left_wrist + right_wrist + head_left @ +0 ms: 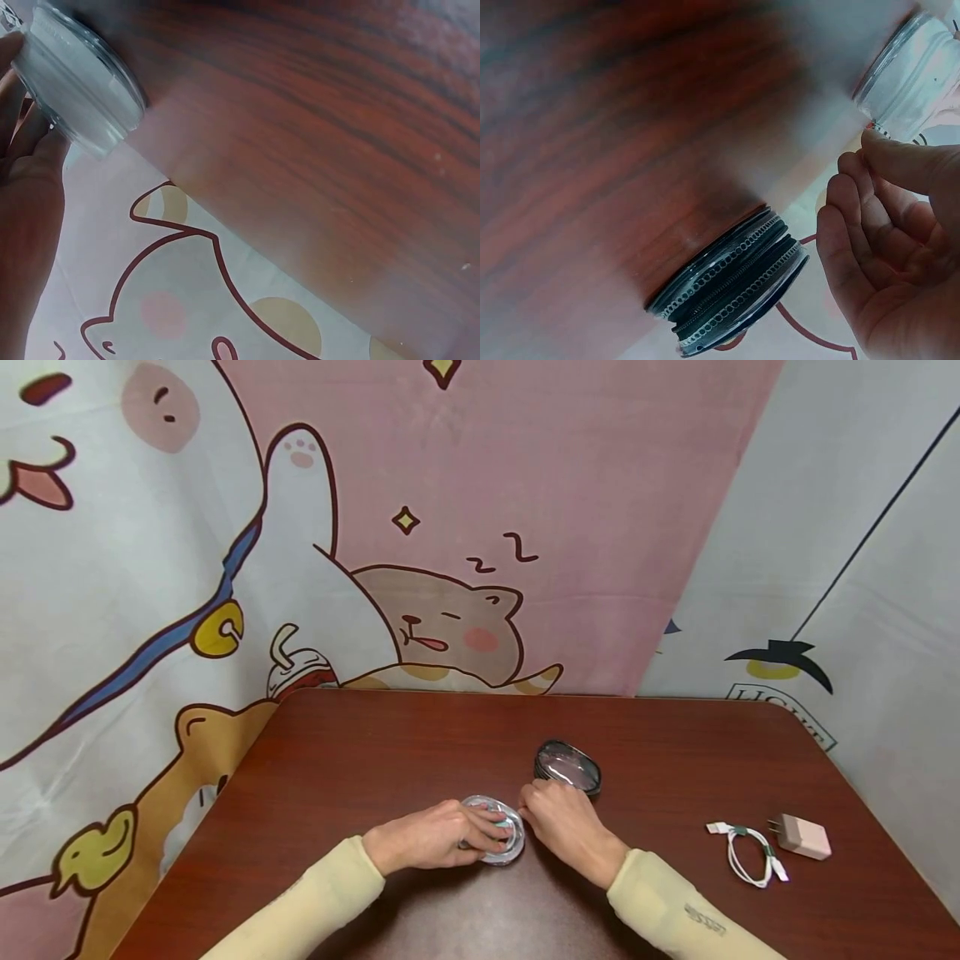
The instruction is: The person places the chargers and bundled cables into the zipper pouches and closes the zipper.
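Note:
A clear, round zip case [514, 846] lies on the table; its thick transparent side [82, 82] fills the corner of the left wrist view. My left hand [435, 837] holds this case, fingers spread over its top and side, with the thumb out of sight. At the case's right edge, my right hand [564, 827] pinches a small zipper pull [879, 129] between thumb and forefinger. Just beyond that hand sits a second round case with black edging [567, 766], its zipper and trim [731, 285] plain in the right wrist view. The right hand does not grip it.
A coiled white cable [750, 857] with a green tie lies on the right of the brown table [420, 735]. Beside it is a pale pink plug charger [804, 837]. A cartoon-printed cloth [585, 527] hangs behind the table.

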Available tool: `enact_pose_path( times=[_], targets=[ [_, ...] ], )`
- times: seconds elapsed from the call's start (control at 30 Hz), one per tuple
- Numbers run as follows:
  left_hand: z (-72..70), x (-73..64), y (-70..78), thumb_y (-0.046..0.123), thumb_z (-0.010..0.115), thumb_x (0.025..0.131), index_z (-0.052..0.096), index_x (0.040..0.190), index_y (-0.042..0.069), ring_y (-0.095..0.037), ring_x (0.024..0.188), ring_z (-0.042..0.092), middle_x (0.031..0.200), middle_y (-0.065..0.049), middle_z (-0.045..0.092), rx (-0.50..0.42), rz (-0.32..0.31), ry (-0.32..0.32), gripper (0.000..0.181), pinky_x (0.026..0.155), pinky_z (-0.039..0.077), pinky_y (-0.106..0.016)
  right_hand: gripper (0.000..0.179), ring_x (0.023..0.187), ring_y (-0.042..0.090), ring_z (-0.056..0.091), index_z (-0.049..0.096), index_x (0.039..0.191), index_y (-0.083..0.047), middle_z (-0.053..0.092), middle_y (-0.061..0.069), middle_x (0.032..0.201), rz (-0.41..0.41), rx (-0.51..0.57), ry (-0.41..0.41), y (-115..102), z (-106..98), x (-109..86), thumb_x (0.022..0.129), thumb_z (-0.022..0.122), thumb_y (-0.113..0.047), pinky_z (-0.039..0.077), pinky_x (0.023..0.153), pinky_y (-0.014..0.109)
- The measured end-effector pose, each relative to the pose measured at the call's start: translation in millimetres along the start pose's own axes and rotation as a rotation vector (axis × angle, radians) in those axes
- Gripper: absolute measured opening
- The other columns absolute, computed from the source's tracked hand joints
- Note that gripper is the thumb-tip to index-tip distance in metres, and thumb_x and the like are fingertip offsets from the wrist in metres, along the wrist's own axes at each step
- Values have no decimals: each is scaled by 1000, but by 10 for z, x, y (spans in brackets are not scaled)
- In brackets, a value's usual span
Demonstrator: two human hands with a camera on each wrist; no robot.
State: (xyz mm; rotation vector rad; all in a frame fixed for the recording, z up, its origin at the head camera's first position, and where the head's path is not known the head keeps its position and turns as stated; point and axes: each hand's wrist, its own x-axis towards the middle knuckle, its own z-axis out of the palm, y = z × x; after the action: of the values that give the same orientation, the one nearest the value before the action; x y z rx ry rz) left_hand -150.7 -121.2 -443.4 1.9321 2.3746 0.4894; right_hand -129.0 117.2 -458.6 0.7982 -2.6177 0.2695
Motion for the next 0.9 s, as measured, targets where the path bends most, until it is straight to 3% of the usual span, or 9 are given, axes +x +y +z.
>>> enact_pose_path(
  times=[0.3, 0.53, 0.73, 0.9],
  targets=[
    [-6, -18, -7, 10, 76, 94, 78, 122, 12, -17, 132, 59, 131, -2, 70, 23, -7, -3, 28, 112, 43, -32, 18, 65, 24, 65, 69, 77, -12, 62, 1, 72, -24, 18, -4, 11, 30, 47, 80, 87, -12, 51, 51, 39],
    [-2, -27, 10, 15, 76, 96, 77, 125, 14, -13, 133, 58, 136, -1, 68, 64, -22, 7, 28, 113, 40, -27, 18, 74, 23, 66, 70, 90, -10, 65, 1, 81, -50, 39, -6, 75, -85, -17, 81, 86, -10, 54, 58, 38],
    [5, -20, 6, 16, 75, 97, 77, 124, 14, -17, 132, 58, 138, -1, 67, 119, -61, 32, 28, 112, 42, -28, 18, 84, 25, 69, 73, 97, -11, 69, 1, 90, -8, 29, 59, 168, -259, -118, 84, 85, -11, 58, 64, 42],
    [3, 5, -27, 14, 76, 96, 76, 125, 14, -18, 132, 58, 137, 0, 66, 143, -114, 38, 28, 111, 44, -29, 15, 92, 26, 67, 73, 96, -12, 69, 2, 97, 52, 18, 53, 267, -388, -207, 86, 84, -13, 58, 70, 44]
  ],
)
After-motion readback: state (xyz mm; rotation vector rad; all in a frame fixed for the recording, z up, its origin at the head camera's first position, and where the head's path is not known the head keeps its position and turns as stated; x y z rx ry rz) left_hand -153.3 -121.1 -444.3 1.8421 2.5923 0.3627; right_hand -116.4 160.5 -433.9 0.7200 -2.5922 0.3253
